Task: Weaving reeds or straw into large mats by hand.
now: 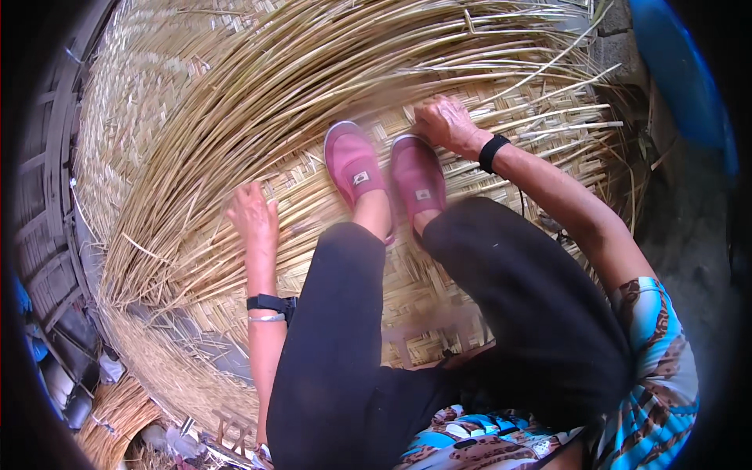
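Note:
Long, thin yellow-brown stalks (235, 117) lie in a wide curved bundle across a woven mat (125, 102). My left hand (252, 213) rests at the near edge of the bundle, left of my shoes, its thumb apart from the other fingers. No stalk shows clearly in it. My right hand (445, 123) is just past the toe of my right shoe, over the stalks on the right. Its fingers are curled downward, and their tips are hidden, so what they grip cannot be made out. Some looser stalks (540, 137) fan out beside the right hand.
My pink shoes (356, 160) stand on the mat between my hands, with stalks passing around them. A slatted wooden panel (51, 188) is at the left. At the lower left lies another brown fibre bundle (117, 419). Something blue (681, 70) is at the upper right.

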